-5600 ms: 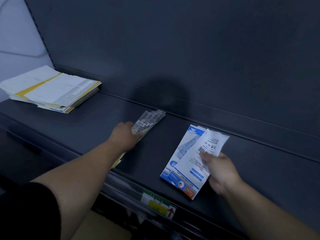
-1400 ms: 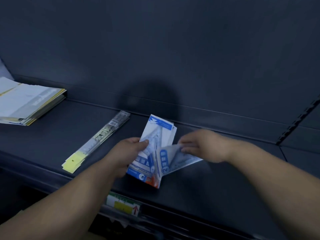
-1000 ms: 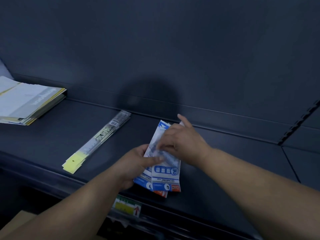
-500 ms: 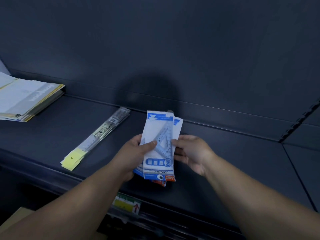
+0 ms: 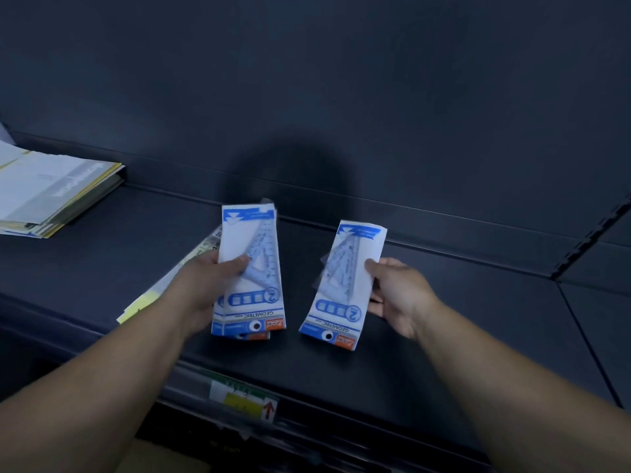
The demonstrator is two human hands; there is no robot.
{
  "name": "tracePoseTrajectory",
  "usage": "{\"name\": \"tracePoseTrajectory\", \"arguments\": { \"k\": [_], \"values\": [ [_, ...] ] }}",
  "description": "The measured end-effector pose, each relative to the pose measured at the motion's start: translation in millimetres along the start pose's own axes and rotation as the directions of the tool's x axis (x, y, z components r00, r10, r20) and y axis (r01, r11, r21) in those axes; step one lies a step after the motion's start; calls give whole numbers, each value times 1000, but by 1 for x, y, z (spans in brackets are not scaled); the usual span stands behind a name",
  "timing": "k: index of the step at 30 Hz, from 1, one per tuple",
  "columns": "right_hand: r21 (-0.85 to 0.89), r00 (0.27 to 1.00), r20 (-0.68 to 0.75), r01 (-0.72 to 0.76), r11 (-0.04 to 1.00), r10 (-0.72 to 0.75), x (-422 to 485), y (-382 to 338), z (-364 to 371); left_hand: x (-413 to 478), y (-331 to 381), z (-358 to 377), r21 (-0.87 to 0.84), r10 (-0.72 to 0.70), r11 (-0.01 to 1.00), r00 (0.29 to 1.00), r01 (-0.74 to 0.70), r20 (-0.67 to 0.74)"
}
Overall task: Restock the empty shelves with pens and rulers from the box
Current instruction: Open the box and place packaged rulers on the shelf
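Left hand [image 5: 208, 285] — forearm extended over the shelf [image 5: 444, 319] — grips a stack of set-square packs [image 5: 251, 268], thumb on top. Right hand [image 5: 397, 295] pinches a single pack [image 5: 341, 288] just beside it. Rulers [image 5: 184, 271] lie behind the left hand.

Dark navy metal shelf [image 5: 444, 322] under dim light, backed by a plain dark panel [image 5: 341, 80]; slotted upright [image 5: 594, 233] at right; price-tag rail [image 5: 246, 401] along the front edge; round shadow [image 5: 290, 172] on the back.
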State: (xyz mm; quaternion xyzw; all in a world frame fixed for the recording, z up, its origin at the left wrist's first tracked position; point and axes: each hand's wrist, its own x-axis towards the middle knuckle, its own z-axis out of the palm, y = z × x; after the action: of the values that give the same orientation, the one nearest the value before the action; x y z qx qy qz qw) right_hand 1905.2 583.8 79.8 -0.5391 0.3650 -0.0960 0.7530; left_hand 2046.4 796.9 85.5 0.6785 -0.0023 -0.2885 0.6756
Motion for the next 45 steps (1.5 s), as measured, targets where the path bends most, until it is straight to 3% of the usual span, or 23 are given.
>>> {"name": "tracePoseTrajectory", "arguments": {
  "k": [5, 9, 13, 18, 22, 24, 28, 31, 34, 36, 38, 41, 45],
  "values": [
    [-10, 995, 52, -80, 997, 81, 1, 12, 23, -9, -4, 31, 72, -12, 997, 986, 0, 165],
    [59, 985, 117, -131, 990, 124, -7, 19, 43, -4, -21, 49, 344, 100, 930, 990, -129, 100],
    [230, 982, 126, -164, 959, 137, -11, 21, 53, -4, -24, 53, 336, 50, 937, 990, -93, 134],
    [421, 991, 13, -125, 898, 131, -6, 33, 63, -12, -21, 56, 275, 57, 954, 975, -117, 217],
    [508, 979, 135, -203, 837, 156, -5, 31, 63, -18, -9, 53, 375, 68, 899, 919, -225, 388],
    [467, 974, 186, -205, 860, 131, -6, 29, 66, -20, -1, 53, 471, 74, 838, 912, -276, 403],
    [421, 978, 160, -192, 887, 136, -6, 26, 69, -19, 4, 46, 731, 119, 575, 922, -367, 369],
    [288, 986, 129, -142, 947, 109, 1, 28, 67, -14, -8, 41, 734, 97, 610, 947, -299, 305],
    [-122, 994, 25, 108, 987, -105, 5, 32, 62, -6, -17, 37, 772, 121, 575, 962, -270, 246],
    [-438, 966, -6, 230, 869, -259, 3, 32, 57, -4, -21, 35, 814, 157, 511, 961, -275, 227],
    [-601, 937, 20, 289, 745, -348, 4, 29, 49, -10, -27, 33, 806, 196, 509, 953, -301, 232],
    [-751, 926, 71, 294, 591, -370, 9, 18, 36, -26, -38, 31, 786, 253, 502, 930, -361, 266],
    [-818, 936, 134, 290, 496, -327, 33, 0, 31, -36, -54, 37, 834, 178, 429, 938, -347, 298]
  ]
}}
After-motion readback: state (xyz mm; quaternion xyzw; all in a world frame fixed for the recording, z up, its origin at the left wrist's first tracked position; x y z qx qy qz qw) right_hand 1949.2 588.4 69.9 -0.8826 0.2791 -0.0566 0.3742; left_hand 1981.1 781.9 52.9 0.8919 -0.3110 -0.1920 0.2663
